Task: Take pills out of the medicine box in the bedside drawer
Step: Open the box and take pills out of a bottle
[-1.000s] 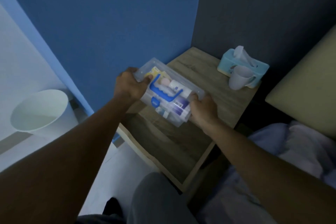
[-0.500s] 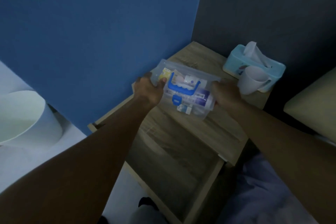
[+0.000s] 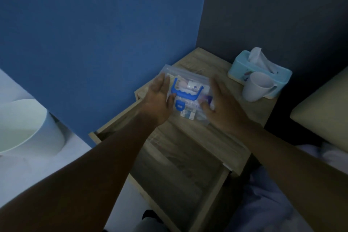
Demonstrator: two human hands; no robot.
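Flanking the medicine box (image 3: 190,98) on the nightstand (image 3: 235,118), my left hand (image 3: 160,98) and right hand (image 3: 222,107) hung open, gripping nothing; fumbling its blue latch (image 3: 180,105) could have scattered pills.

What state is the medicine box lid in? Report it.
Shut: the medicine box lid lies flat, blue handle and blue latch on top.
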